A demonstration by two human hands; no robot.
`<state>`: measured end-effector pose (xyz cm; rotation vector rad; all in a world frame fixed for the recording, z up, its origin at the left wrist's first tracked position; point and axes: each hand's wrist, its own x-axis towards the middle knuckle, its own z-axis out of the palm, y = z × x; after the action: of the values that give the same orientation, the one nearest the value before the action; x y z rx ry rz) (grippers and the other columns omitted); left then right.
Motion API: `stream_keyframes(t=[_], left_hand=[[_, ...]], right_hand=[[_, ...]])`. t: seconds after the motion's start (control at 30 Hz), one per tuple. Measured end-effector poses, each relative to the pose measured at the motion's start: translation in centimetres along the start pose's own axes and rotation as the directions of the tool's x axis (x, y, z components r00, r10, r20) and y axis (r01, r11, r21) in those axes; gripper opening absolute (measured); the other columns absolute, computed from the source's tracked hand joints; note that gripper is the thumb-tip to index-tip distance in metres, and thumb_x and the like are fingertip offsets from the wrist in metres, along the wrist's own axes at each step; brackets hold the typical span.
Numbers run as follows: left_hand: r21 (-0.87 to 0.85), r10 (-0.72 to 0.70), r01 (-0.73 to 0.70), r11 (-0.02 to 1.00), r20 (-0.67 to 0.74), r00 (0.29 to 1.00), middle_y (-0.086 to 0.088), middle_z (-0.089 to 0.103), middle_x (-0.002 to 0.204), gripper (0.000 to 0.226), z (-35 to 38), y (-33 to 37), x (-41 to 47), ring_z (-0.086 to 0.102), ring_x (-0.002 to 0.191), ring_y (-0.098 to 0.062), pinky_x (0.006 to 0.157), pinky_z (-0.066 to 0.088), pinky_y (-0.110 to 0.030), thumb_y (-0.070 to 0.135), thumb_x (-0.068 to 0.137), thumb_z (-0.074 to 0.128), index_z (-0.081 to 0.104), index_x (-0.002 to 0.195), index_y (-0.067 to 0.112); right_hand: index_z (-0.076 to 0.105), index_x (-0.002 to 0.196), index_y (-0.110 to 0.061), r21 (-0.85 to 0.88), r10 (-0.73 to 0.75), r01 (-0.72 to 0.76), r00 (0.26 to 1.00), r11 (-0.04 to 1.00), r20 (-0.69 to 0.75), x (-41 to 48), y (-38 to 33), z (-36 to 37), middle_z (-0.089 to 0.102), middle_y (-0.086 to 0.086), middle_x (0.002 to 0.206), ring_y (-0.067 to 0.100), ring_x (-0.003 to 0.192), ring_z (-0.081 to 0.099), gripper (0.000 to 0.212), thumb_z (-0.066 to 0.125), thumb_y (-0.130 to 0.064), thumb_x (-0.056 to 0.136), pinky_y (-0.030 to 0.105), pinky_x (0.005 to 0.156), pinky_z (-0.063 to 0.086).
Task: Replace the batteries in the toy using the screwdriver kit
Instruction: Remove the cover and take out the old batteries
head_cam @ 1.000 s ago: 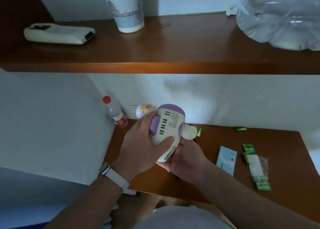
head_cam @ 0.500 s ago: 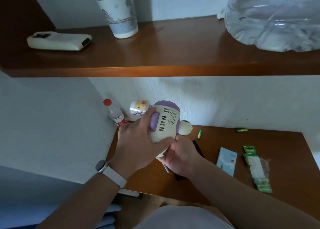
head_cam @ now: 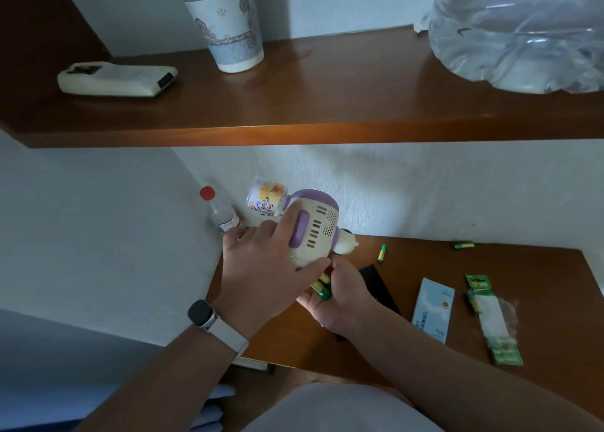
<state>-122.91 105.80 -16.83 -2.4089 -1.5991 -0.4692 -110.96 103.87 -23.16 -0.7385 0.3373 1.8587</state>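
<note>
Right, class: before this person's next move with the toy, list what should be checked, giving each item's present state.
1. Toy secure: left hand grips the toy: ok.
2. Batteries ready: right hand holds green batteries under the toy: ok.
3. Those batteries fresh or spent: cannot tell.
4. Compartment open, polarity marks readable: hidden underneath: cannot tell.
5. Strays gathered: a loose battery and a second loose battery lie apart on the desk: not ok.

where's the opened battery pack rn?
Head view: the battery pack lies flat on the desk, far right, just right of the blue-white card.
</note>
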Motion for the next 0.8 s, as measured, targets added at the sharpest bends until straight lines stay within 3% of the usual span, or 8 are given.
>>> stream_keyframes(t=[0.13, 0.37, 0.53, 0.8], left_hand=[[-0.015, -0.018, 0.018, 1.0, 0.025, 1.0, 0.002, 0.074, 0.099, 0.085, 0.5, -0.7, -0.1, 0.07, 0.082, -0.022, 0.085, 0.052, -0.043, 0.081, 0.079, 0.046, 0.04, 0.143, 0.026], [-0.05, -0.04, 0.04, 0.998, 0.001, 0.999, 0.002, 0.074, 0.099, 0.084, 1.2, -2.1, 0.0, 0.071, 0.083, -0.023, 0.084, 0.052, -0.042, 0.08, 0.079, 0.045, 0.041, 0.143, 0.025], [-0.078, -0.051, 0.052, 0.996, 0.01, 0.999, 0.001, 0.074, 0.108, 0.084, 1.4, -2.6, -0.1, 0.072, 0.088, -0.023, 0.087, 0.052, -0.043, 0.08, 0.08, 0.047, 0.04, 0.143, 0.025], [-0.111, -0.006, 0.006, 0.994, -0.005, 1.0, 0.001, 0.074, 0.105, 0.085, 1.1, -1.5, -0.1, 0.071, 0.088, -0.022, 0.085, 0.051, -0.041, 0.081, 0.08, 0.046, 0.041, 0.143, 0.025]], right_hand=[[0.069, 0.117, -0.015, -0.007, 0.024, -0.023, 0.999, 1.0, 0.049, 0.1, 0.1, -0.3, 0.073, 0.013, 0.113, 0.034, 0.099, 0.072, 0.026, 0.056, -0.023, 0.097, 0.047, 0.074, 0.058], [0.059, 0.124, -0.003, 0.018, 0.078, -0.079, 0.995, 0.997, 0.063, 0.2, -0.1, -0.5, 0.069, 0.025, 0.115, 0.042, 0.101, 0.069, 0.032, 0.056, -0.008, 0.093, 0.053, 0.08, 0.057], [0.062, 0.112, 0.003, 0.001, 0.092, -0.092, 0.996, 0.996, 0.013, 0.5, -0.2, -1.3, 0.069, 0.033, 0.101, 0.045, 0.097, 0.069, 0.022, 0.059, -0.008, 0.093, 0.056, 0.089, 0.056], [0.064, 0.121, -0.007, 0.016, 0.071, -0.072, 0.995, 0.997, 0.064, 0.3, 0.1, -0.4, 0.072, 0.019, 0.114, 0.035, 0.1, 0.071, 0.029, 0.061, -0.007, 0.092, 0.045, 0.076, 0.059]])
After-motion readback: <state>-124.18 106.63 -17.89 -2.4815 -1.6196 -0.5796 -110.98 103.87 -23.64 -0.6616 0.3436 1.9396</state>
